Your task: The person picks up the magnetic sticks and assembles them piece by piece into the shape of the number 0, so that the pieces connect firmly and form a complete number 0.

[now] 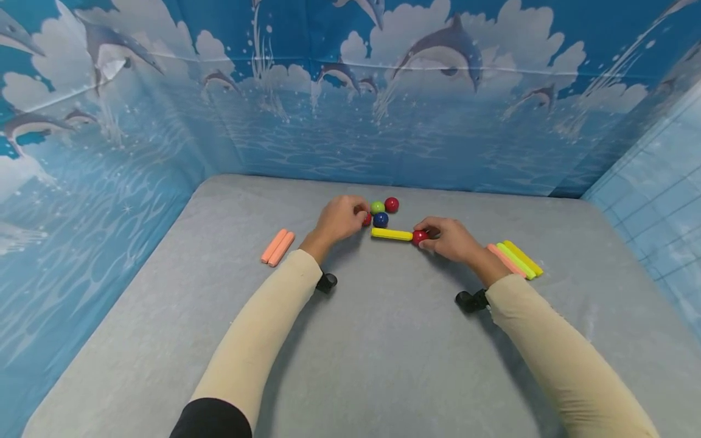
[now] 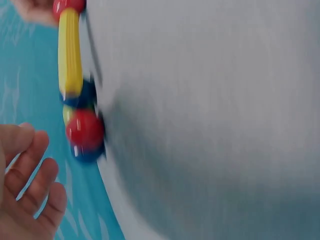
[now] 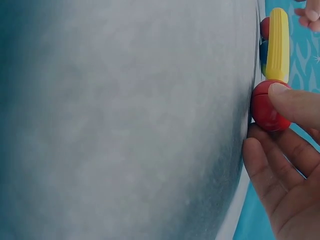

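1 yellow rod [image 1: 391,234], toward the far side of the surface [image 1: 378,340], long axis left-right; we see its right end meeting 1 red ball [image 1: 418,238], which our right hand [image 1: 450,238] pinches. Left hand [image 1: 341,218]: fingers loosely bent, holding nothing, left of the rod's free end.

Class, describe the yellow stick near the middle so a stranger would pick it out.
Across the grey table, toward its far edge, find the cluster of balls. Just nearer the viewer is the yellow stick. Unlike the other yellow stick, beside a lime one, it meets a red ball held in the right grip.
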The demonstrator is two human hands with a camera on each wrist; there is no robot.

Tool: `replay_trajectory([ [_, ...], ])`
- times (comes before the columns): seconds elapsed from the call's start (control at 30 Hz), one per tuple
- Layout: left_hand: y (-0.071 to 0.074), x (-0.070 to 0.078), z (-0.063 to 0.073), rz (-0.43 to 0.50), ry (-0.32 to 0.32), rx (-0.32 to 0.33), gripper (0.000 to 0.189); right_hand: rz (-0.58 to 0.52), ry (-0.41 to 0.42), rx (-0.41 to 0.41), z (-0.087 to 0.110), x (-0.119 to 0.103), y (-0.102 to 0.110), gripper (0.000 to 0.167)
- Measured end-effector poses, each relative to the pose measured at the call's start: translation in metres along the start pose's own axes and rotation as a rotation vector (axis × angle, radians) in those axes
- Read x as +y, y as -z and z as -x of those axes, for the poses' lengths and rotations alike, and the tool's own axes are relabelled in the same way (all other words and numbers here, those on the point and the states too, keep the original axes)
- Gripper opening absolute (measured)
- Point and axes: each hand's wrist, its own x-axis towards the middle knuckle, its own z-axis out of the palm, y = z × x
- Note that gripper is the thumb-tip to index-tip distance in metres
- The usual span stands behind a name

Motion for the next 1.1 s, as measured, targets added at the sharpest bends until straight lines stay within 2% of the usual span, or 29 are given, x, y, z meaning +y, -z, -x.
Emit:
replay_trajectory([
  [0.07, 0.009, -0.008, -0.001, -0.021, 0.015, 0.036, 0.022, 0.003, 0.0, 0.003, 0.0, 0.001, 0.001, 0.031],
  [0.2, 0.022, -0.025, 0.0, -0.061, 0.051, 0.041, 0.022, 0.0, 0.004, -0.001, 0.0, 0.001, 0.001, 0.03],
  [0.4, 0.023, -0.04, 0.001, -0.095, 0.045, 0.047, 0.022, 0.002, -0.002, -0.011, 0.003, 0.002, 0.0, 0.029],
  [0.63, 0.014, -0.036, -0.001, -0.139, 0.034, -0.022, 0.023, -0.003, -0.002, -0.017, 0.002, 0.002, -0.001, 0.029],
  [0.9, 0.005, -0.03, -0.004, -0.129, 0.041, -0.056, 0.024, -0.001, -0.002, -0.021, 0.002, 0.0, 0.001, 0.03],
  [1.1, 0.001, -0.028, -0.006, -0.137, 0.018, -0.074, 0.041, 0.033, 0.06, -0.028, 0.0, -0.004, 0.002, 0.029],
])
